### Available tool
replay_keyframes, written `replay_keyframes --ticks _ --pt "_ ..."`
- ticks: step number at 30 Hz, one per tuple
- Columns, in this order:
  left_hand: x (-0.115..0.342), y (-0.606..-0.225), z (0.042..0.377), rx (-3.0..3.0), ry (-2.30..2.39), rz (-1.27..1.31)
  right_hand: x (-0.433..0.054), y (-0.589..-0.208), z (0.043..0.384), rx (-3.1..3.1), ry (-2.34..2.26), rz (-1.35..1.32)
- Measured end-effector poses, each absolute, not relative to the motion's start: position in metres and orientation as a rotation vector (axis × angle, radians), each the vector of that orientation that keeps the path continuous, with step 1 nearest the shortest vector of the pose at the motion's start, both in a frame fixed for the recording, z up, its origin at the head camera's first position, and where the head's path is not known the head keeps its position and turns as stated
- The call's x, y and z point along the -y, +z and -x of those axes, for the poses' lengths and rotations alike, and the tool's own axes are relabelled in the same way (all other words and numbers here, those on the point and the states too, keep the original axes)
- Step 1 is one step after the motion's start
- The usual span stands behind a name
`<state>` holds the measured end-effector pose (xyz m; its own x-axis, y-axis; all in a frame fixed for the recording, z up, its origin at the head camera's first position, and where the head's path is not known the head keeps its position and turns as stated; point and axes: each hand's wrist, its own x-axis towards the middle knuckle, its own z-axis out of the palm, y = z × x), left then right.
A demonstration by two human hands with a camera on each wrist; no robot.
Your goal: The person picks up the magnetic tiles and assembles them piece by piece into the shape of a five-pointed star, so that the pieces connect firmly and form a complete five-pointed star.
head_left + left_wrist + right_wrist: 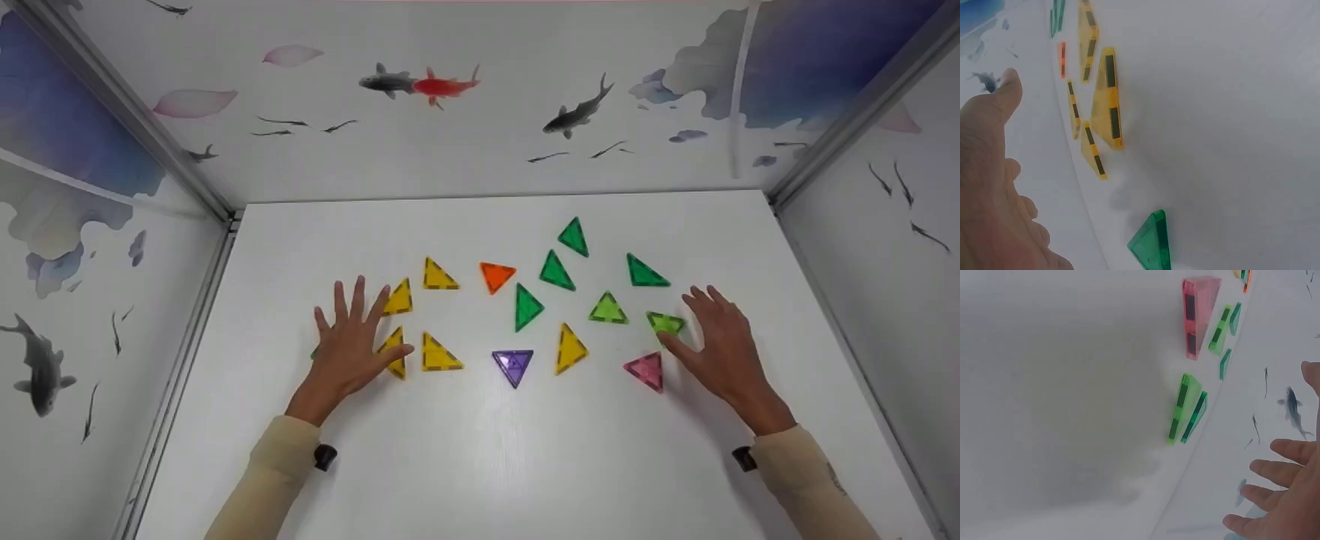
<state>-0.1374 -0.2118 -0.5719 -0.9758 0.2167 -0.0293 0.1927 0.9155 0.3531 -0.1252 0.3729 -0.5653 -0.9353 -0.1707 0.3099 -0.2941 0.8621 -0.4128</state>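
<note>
My left hand (346,356), fingers spread, hovers over the left side of the tiles. It partly covers two yellow triangle tiles (401,298) and nearly hides a green triangle tile (1154,242), plain in the left wrist view. Farther right, my right hand (726,346) is held with its fingers extended and nothing in its grasp. Its thumb overlaps a light green triangle tile (664,322) in the head view, close to a pink triangle tile (648,371). The right wrist view shows this hand (1289,495) apart from the tiles.
Between the hands lie an orange tile (496,276), a purple tile (514,366), a yellow tile (571,349), another light green tile (608,309) and several dark green tiles (556,271). The white table (525,465) has fish-patterned walls (495,150) at the back and sides.
</note>
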Motion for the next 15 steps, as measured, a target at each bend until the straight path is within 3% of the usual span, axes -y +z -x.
replay_keyframes --ticks 15 --pt "0.163 -0.586 0.125 -2.886 0.858 -0.433 -0.318 -0.6 0.113 2.654 0.741 -0.562"
